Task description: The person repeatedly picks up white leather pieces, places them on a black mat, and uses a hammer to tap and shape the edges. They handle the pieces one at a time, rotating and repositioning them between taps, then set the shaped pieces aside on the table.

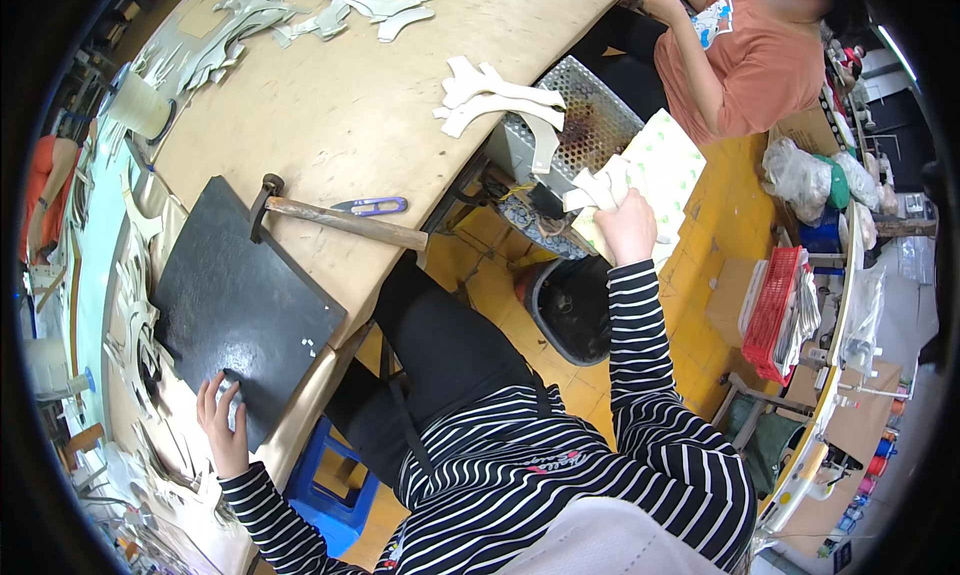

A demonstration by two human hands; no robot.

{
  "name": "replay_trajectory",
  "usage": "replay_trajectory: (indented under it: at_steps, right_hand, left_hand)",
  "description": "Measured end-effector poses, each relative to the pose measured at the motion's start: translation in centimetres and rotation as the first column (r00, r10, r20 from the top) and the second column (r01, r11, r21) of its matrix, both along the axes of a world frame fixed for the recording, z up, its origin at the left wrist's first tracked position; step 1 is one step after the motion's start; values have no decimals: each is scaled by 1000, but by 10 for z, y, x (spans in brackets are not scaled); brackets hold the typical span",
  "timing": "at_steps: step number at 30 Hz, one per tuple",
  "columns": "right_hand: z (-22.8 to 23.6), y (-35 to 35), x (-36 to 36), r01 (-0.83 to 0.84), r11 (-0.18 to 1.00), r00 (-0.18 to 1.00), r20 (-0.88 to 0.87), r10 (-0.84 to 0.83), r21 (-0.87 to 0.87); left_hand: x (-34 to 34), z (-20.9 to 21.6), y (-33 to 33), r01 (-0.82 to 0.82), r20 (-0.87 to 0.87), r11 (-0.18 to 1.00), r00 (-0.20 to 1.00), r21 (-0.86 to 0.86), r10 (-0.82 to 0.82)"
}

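My right hand (630,227) is closed round a few cream cut-out pieces (598,187), curved like those on the table. It holds them above a pale sheet with green print (672,160), by a metal box with a perforated top (590,115). My left hand (224,427) lies with its fingers apart at the near edge of a black mat (240,305). Something small and shiny shows by its fingers; I cannot make it out. A hammer (345,223) rests with its head against the mat's far corner. Beside its handle lie purple-handled thread snips (372,206).
More cream pieces (500,100) lie at the table's (330,105) right edge, others in heaps farther back and at left. Below the box stands a black bin (570,310). A blue stool (335,485) is under the table. Another person (745,65) sits at the far right.
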State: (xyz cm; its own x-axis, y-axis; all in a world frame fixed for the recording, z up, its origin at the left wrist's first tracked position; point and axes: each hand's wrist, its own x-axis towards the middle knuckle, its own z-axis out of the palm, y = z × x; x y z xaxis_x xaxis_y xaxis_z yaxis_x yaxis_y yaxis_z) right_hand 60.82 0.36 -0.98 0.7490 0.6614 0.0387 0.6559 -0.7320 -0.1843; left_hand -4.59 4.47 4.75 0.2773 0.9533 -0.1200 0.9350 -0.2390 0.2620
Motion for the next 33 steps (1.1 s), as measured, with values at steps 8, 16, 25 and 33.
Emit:
replay_trajectory:
  at_steps: [8, 16, 25, 33]
  right_hand:
    - [61, -6, -29, -48, 969, 942, -312, 124, 241]
    - [117, 53, -183, -487, 736, 257, -728, 635, 470]
    - [108, 97, -351, -591, 484, -165, -684, 710, 646]
    - [78, 119, -390, -542, 581, -236, -773, 588, 607]
  left_hand:
    - [24, 11, -7, -42, 81, 999, 996, -4, 42]
    - [161, 13, -12, -22, 859, 969, 459, -245, 227]
    - [162, 20, -2, -52, 683, 850, -622, -523, 382]
    - [78, -2, -12, -374, 703, 694, -659, -615, 267]
